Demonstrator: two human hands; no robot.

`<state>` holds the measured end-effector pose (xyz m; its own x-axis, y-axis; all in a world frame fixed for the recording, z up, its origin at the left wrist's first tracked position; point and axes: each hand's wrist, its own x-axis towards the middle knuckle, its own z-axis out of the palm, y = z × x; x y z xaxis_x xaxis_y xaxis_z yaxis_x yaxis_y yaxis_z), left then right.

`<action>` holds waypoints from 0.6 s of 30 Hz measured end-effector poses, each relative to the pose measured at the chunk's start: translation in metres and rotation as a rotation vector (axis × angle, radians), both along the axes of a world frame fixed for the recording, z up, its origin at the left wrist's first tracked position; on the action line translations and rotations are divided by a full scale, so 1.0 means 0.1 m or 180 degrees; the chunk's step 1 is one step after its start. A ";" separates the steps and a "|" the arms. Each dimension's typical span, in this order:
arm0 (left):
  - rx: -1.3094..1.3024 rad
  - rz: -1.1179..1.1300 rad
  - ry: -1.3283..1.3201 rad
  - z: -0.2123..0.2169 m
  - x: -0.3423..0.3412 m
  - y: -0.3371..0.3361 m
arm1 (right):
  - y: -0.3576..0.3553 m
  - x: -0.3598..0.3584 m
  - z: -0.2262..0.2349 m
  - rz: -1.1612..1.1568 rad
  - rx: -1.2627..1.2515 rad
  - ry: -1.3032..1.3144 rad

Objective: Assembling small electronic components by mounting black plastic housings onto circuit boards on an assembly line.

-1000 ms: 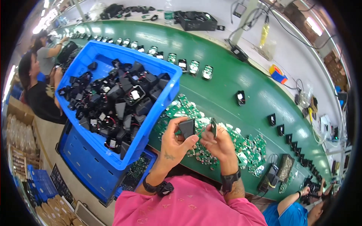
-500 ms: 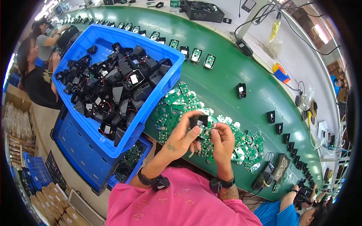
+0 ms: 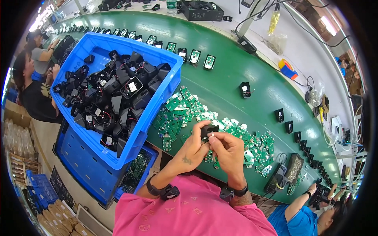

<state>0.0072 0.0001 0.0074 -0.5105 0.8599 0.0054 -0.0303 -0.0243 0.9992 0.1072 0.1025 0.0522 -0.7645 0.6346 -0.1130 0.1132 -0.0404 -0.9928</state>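
We pinched the small black housing between both hands; best kept steady above the circuit boards.

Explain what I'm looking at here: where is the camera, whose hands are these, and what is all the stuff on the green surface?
The camera is a fisheye worn on a person's head, looking down, so straight edges bend. No machine: the person's left hand and right hand meet over a curved green conveyor belt. Between the fingers sits a small black housing; which hand bears it is hard to tell. Under the hands lies a heap of green circuit boards. To the person's left, a blue crate holds many black housings with wires. More black units ride in a line along the belt. Other workers sit at the picture's edges.
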 end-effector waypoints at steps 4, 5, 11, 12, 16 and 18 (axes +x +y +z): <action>-0.0048 -0.0017 -0.0386 0.07 -0.02 -0.02 | -0.02 0.03 -0.10 -0.0056 0.0558 0.0028; 0.0021 0.0094 -0.0345 0.08 -0.02 -0.01 | -0.02 0.04 -0.14 -0.0048 0.0552 0.0027; 0.0316 0.0317 -0.0058 0.09 0.00 -0.05 | 0.08 0.08 0.06 0.0022 0.2302 -0.0117; 0.0407 0.0338 0.0170 0.08 0.00 -0.05 | 0.09 0.08 0.13 0.0258 0.2232 -0.0121; 0.0315 0.0186 0.0368 0.17 -0.02 -0.11 | 0.19 0.08 0.29 0.0886 0.1967 -0.0213; 0.0348 0.0106 0.0512 0.21 -0.02 -0.12 | 0.23 0.08 0.40 0.1098 0.1876 -0.0366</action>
